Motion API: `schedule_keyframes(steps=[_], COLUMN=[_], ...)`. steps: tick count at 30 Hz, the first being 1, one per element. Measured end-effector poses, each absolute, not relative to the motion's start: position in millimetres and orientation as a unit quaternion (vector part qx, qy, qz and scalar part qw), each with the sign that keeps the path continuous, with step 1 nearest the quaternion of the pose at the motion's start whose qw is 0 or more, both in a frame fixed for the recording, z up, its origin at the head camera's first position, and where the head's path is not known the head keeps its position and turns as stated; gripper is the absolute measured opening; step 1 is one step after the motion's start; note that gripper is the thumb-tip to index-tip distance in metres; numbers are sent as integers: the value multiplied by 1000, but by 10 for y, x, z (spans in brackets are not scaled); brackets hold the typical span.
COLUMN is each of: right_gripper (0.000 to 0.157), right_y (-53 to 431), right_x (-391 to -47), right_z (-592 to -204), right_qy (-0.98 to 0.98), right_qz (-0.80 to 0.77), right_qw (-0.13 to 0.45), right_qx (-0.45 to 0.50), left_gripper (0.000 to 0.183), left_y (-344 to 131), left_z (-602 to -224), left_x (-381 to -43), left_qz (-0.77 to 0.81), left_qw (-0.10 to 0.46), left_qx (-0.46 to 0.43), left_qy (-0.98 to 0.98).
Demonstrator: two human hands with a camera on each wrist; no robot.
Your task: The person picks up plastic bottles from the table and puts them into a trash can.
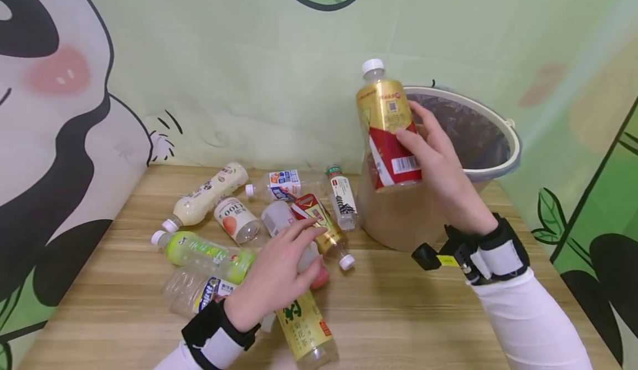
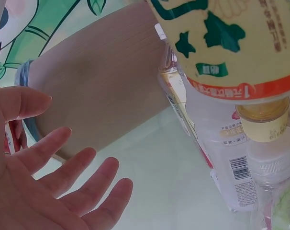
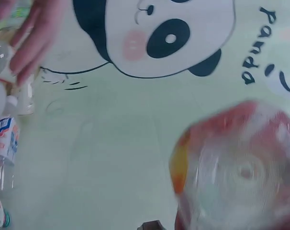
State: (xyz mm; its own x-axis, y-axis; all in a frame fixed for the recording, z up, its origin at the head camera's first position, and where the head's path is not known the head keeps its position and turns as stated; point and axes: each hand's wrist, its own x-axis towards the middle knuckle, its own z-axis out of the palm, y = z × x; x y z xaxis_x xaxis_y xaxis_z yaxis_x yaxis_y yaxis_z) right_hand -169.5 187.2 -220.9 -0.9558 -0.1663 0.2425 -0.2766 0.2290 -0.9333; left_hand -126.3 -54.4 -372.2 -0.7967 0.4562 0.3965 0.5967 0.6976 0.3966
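White sleeves [image 1: 533, 317] meet black wrist straps [image 1: 203, 324] with pale patches [image 1: 500, 259] (the right one bears a yellow tag [image 1: 447, 260]).

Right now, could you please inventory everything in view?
Bin: 1, beige, right
Liner: 1, dark, inside bin
Held bottle: 1, red and gold, near bin
Matching bottle: 1, same colours, centre
Cream bottle: 1, cream, back
White-labelled bottles: 2, clear, left, and near bin
Blue-printed bottles: 2, clear, back and front left
Green-labelled bottle: 1, clear, left
Yellow-labelled bottle: 1, clear, front
Pale bottle: at least 1, whitish, partly hidden
Table: 1, brown, beneath
Backdrop: 1, green, behind
Sleeves: 2, white, bottom
Wristbands: 2, black/white, above sleeves
Left hand: 1, over bottles
Right hand: 1, holding bottle
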Motion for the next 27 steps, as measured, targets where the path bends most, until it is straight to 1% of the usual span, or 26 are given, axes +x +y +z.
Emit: schedule_keyframes(steps=[6, 9, 13, 17, 23, 27], right_gripper=[46, 45, 52, 63, 70, 67], right_y=[1963, 2044, 2133, 2185, 2211, 2214], right_x=[-1884, -1984, -2138, -2256, -2306, -2294], right_z=[-2075, -2048, -2055, -2109, -2165, -2187], right_qy=[-643, -617, -632, -665, -718, -759], right_qz=[756, 778, 768, 741, 689, 642], right_qw=[69, 90, 100, 94, 91, 102], right_qx=[104, 78, 17, -25, -32, -26], left_gripper=[45, 45, 44, 44, 44, 43], left_y=[-560, -568, -582, -584, -580, -582], left_z=[-3726, -3737, -3742, -3757, -3761, -3766], left_x=[-1264, -1264, -1260, -1264, -1277, -1281], left_qz=[-271, -272, -269, -270, -273, -276], left_qw=[133, 130, 127, 130, 133, 132], left_qx=[-282, -279, -277, -277, -278, -278], left_qy=[-911, -912, -914, -913, -911, -910])
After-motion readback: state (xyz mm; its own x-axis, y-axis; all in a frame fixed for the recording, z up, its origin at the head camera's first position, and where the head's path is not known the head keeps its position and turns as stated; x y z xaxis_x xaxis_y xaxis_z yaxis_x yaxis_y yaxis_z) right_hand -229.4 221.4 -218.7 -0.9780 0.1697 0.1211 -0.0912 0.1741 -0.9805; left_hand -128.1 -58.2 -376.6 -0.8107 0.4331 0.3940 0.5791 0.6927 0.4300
